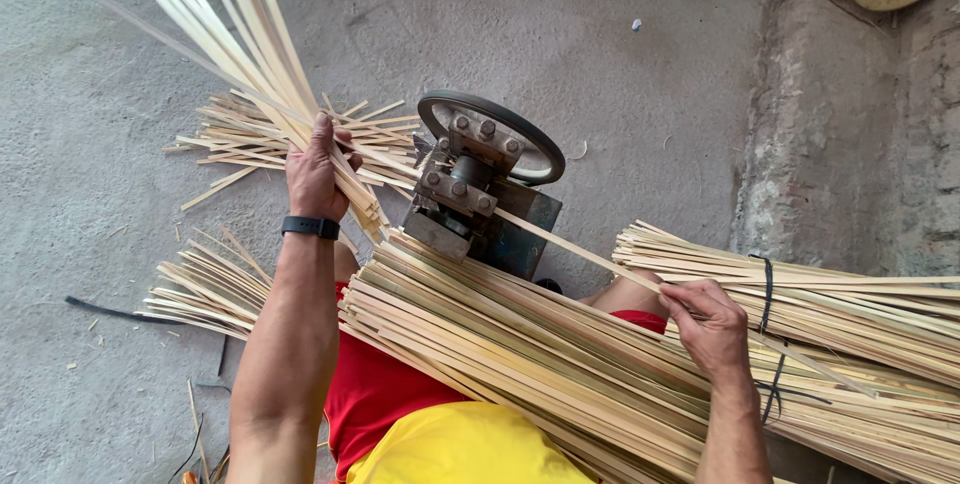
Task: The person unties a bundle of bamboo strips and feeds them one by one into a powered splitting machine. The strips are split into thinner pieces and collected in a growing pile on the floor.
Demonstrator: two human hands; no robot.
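Sitting over a concrete floor (pixel 620 94), I am facing a small blue metal machine (pixel 480 199) with a black wheel (pixel 490 114) bolted on top. Loose split strips (pixel 270 134) are lying scattered on the floor beyond it, and another heap (pixel 200 289) is spreading out by my left arm. A thick bundle of bamboo slats (pixel 520 354) is resting across my lap, tied with a black band (pixel 766 289) at the right, blocking the view of my legs. My left hand (pixel 318 169) is gripping a fan of thin pale strips (pixel 230 24) rising up and away. My right hand (pixel 708 322) is pinching one long pale slat (pixel 570 249), which is running straight into the machine.
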